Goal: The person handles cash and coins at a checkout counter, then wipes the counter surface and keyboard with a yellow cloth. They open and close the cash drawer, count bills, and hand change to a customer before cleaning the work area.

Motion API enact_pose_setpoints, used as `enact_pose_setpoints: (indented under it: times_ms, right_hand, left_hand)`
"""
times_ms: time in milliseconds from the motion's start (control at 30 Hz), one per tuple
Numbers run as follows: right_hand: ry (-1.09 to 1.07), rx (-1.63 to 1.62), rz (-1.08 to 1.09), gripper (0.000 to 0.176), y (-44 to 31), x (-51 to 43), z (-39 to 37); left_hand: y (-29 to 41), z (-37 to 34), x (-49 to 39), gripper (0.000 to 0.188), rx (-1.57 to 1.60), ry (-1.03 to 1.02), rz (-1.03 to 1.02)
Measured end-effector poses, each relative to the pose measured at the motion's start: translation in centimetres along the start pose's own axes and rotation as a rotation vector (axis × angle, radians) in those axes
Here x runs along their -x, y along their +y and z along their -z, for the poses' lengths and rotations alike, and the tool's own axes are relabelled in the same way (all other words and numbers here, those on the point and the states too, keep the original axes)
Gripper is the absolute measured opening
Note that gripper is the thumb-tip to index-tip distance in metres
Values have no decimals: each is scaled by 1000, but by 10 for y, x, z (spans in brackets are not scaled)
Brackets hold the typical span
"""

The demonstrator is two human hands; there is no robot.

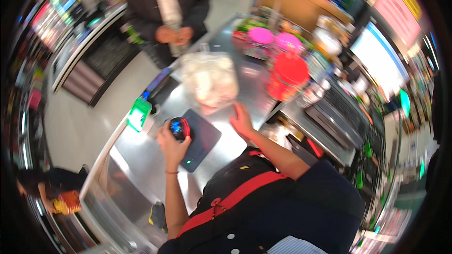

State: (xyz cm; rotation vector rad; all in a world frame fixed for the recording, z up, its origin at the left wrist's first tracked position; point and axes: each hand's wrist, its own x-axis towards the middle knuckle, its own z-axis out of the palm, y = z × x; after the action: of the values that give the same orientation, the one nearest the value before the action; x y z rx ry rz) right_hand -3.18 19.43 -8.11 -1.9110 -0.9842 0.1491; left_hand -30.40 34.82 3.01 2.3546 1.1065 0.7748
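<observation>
My left hand [173,144] grips a small dark rounded item [177,129] with a blue patch and a red band; blur hides what exactly it is. That item is over the left edge of a flat dark pad [204,135], which shows a small green light and lies on the metal counter [233,144]. My right hand [241,120] has its fingers apart and nothing in them. Its fingertips are close to the lower right edge of a clear plastic bag [210,77] filled with pale, blurred goods. Whether they touch the bag, I cannot tell.
Red-lidded tubs [289,72] and pink-lidded jars [261,38] line the counter's right side, by a keyboard [348,102] and a lit screen [379,60]. A green-framed card [138,114] stands at the left edge. Another person [167,10] stands across the counter.
</observation>
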Motion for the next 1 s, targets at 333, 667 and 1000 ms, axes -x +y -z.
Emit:
enact_pose_setpoints:
  times_ms: [333,667,1000]
  right_hand:
    - [-37,339,173,52,-15,16,-5]
    - [-3,330,163,48,-11,15,-7]
    - [111,-627,-361,28,-37,-49,12]
  left_hand:
    - [11,43,21,85,121,-184,155]
    - [24,17,24,73,194,49,150]
    - [-3,-12,31,64,166,285,8]
